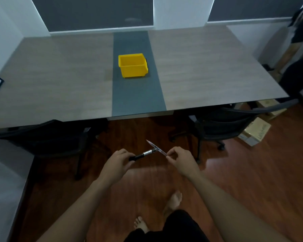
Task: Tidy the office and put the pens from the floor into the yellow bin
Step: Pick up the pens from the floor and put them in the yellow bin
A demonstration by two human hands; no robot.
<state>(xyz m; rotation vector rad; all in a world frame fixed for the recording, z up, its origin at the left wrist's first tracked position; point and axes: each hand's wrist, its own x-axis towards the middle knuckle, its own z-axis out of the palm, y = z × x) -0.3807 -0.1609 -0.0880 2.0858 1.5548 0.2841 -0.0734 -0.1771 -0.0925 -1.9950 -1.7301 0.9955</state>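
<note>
Two pens up, one per hand: the left hand [118, 160] grips a black pen [142, 155], the right hand [179, 158] pinches a clear reddish pen [155, 147], crossing above the floor [243, 172]. One yellow bin [133, 65] sits mid-bench [51, 75] on the grey strip.

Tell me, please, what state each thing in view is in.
yellow bin: upright on the desk, no pens visible inside.
black pen: held in the left hand, off the floor.
red pen: pinched in the right hand, off the floor.
chairs: pushed in under the desk.
</note>
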